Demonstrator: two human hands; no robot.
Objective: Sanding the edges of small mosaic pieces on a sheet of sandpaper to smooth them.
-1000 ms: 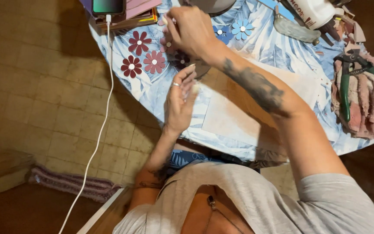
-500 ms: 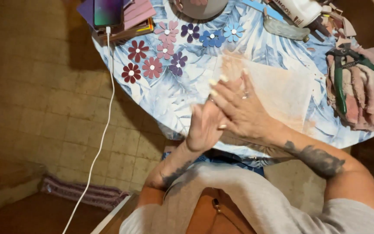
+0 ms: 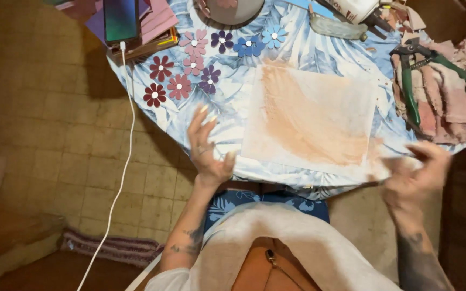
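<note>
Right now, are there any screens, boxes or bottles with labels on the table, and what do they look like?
Phone: top left, on a pile of pink and purple sheets; dark rectangle, screen glowing green-blue, white cable plugged in.
Bottle: top edge, right of middle, lying tilted; white, with a label too cut off to make out.

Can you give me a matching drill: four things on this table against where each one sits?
Things:
1. phone
2. pliers
3. stained sheet
4. paper flowers

Places:
A. far right, on the pinkish rags
B. middle of the table, between the left hand and right hand
C. upper left, with a white cable plugged in
D. scattered on the patterned cloth, left of centre

Pairs: 1-C, 2-A, 3-B, 4-D
</note>
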